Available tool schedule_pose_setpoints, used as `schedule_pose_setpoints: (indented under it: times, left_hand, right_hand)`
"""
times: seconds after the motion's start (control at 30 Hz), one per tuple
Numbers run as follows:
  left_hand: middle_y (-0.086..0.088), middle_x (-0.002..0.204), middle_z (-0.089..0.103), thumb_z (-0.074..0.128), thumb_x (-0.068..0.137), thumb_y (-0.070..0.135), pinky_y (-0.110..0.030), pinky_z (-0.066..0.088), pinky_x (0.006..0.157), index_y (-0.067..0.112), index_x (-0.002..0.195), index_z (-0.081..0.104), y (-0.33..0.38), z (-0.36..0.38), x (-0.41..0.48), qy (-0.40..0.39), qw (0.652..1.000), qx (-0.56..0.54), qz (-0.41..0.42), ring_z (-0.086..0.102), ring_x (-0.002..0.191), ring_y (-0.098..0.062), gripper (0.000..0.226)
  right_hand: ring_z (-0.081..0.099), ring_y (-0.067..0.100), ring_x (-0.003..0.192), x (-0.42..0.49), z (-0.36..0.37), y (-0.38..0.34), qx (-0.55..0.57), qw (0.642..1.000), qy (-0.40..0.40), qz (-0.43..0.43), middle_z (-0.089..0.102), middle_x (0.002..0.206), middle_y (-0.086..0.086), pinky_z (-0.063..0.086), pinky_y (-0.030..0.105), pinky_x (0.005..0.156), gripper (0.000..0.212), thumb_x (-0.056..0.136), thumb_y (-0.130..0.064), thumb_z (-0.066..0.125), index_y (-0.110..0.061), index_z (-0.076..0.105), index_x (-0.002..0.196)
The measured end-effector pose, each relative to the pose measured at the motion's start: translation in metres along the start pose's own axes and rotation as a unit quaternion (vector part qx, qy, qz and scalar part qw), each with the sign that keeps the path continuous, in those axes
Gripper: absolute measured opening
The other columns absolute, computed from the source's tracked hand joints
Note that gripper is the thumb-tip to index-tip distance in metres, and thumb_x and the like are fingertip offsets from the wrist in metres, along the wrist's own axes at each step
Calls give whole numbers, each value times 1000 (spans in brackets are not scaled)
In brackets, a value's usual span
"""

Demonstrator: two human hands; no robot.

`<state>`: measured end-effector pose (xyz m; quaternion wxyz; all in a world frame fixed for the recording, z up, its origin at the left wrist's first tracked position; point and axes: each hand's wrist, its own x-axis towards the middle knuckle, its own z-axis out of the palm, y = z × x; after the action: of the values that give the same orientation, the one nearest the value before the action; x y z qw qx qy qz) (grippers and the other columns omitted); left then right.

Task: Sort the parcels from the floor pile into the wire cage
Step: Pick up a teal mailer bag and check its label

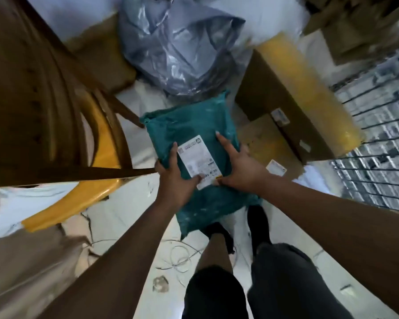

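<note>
1. We hold the teal plastic mailer parcel (194,125) in both hands, in front of the body and above the white floor (115,215). Its white shipping label (199,161) faces up.
2. The left hand (173,180) grips the parcel's left edge, thumb on the label. The right hand (237,171) holds the right edge, with the index finger straight along the top face and the thumb at the label's lower corner.
3. The black wire cage (378,139) stands at the floor's right edge, just beyond the brown cardboard box with yellow tape (297,95). We judge the transfer as not yet made.
4. Risk: the bag looks soft and slick, so an edge grip may let it sag and slide out.
5. Risk: the box lies between parcel and cage, so a low swing could strike it.
6. Risk: loose white wire (177,256) lies near the feet and the brown wooden chair (32,88) stands close on the left. A careless step could trip us.
</note>
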<state>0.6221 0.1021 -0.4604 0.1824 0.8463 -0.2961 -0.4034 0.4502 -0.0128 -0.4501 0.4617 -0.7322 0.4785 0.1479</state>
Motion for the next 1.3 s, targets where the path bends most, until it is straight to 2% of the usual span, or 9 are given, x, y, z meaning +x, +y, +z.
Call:
schedule_pose_setpoints:
  times: [0.3, 0.43, 0.6, 0.73, 0.87, 0.97, 1.13, 1.2, 1.3]
  left_hand:
    - [-18, 152, 13, 85, 83, 35, -28, 35, 110, 40, 162, 1, -77, 67, 145, 17, 998, 1, -57, 39, 137, -35, 115]
    - [-19, 158, 4, 84, 84, 32, -25, 22, 117, 31, 164, 3, -105, 84, 163, 6, 998, 21, -61, 27, 147, -34, 113]
    - [-16, 165, -19, 81, 83, 46, -43, 14, 127, 38, 162, -1, -109, 90, 156, -19, 995, 46, -90, -1, 155, -39, 115]
    - [-15, 167, -9, 82, 80, 48, -44, 22, 125, 36, 162, 17, -87, 78, 129, 5, 994, 99, -40, 2, 155, -36, 105]
    - [-9, 165, 19, 76, 81, 53, -49, 39, 113, 39, 160, 24, -50, 49, 83, -24, 976, 216, 17, 24, 150, -33, 96]
    - [-4, 162, 29, 73, 82, 53, -49, 41, 108, 40, 160, 21, -13, 19, 35, -50, 966, 254, 9, 36, 144, -30, 94]
    - [-5, 148, 46, 72, 79, 54, -52, 44, 103, 39, 157, 25, 65, -37, -64, -51, 972, 225, -33, 48, 133, -32, 92]
    - [-6, 141, 53, 71, 77, 56, -52, 48, 99, 39, 153, 29, 90, -61, -104, -32, 976, 210, -53, 54, 127, -33, 89]
    - [-5, 141, 55, 75, 76, 51, -52, 47, 101, 38, 151, 34, 116, -97, -162, 8, 981, 174, -86, 54, 128, -32, 87]
  right_hand:
    - [40, 47, 139, 176, 71, 53, -17, 998, -43, -36, 8, 159, 24, 34, 45, 116, 130, 76, -42, 88, -48, -12, 159]
    - [32, 47, 145, 205, 94, 69, -70, 995, -58, -37, 2, 164, 26, 32, 52, 120, 127, 80, -43, 84, -50, -17, 156]
    - [30, 46, 147, 200, 107, 67, -107, 990, -83, -41, -8, 165, 23, 34, 49, 120, 124, 83, -37, 83, -52, -17, 155]
    - [9, 44, 154, 177, 96, 50, -149, 985, -70, -57, -8, 166, 22, 26, 49, 122, 123, 81, -40, 83, -47, -13, 158]
    - [25, 40, 150, 127, 52, 17, -232, 966, -81, -84, 9, 165, 17, 38, 50, 116, 116, 78, -49, 81, -40, -1, 161]
    - [39, 39, 142, 77, -4, -18, -273, 951, -115, -93, 25, 158, 16, 41, 53, 113, 112, 79, -48, 79, -33, 5, 162]
    - [40, 36, 142, -27, -97, -87, -347, 915, -139, -152, 37, 157, 14, 39, 46, 113, 105, 83, -46, 79, -24, 14, 162]
    - [39, 33, 142, -69, -116, -111, -337, 912, -151, -178, 40, 157, 13, 37, 40, 113, 105, 82, -46, 81, -23, 16, 162]
    - [48, 32, 136, -119, -119, -141, -341, 906, -142, -204, 49, 149, 13, 45, 40, 108, 111, 73, -54, 82, -30, 18, 161]
